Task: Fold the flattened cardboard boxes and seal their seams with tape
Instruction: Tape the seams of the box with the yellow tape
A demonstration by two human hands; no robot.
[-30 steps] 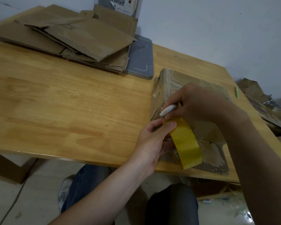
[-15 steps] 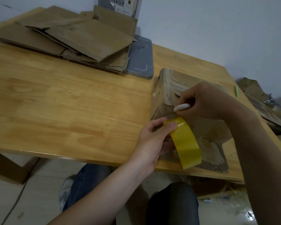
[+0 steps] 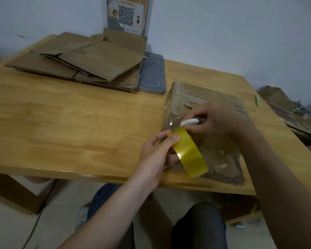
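A folded cardboard box [image 3: 187, 97] lies on the wooden table [image 3: 70, 126] at the right, its lower flap reaching the table's front edge. My left hand [image 3: 158, 157] grips a yellow tape roll [image 3: 188, 155] held on edge against the box's near side. A clear strip of tape runs from the roll up over the box face. My right hand [image 3: 221, 121] holds a small white cutter [image 3: 188, 122] at that strip, just above the roll.
A stack of flattened cardboard boxes [image 3: 83, 63] lies at the table's far left, partly over a grey scale [image 3: 153, 76]. A QR-code poster [image 3: 127, 14] leans on the wall. More cardboard [image 3: 284, 106] is heaped right of the table. My knees are under the front edge.
My right hand with the white cutter has shifted right and slightly up along the box face. The camera tilted up, showing more wall. The left hand keeps its grip on the roll.
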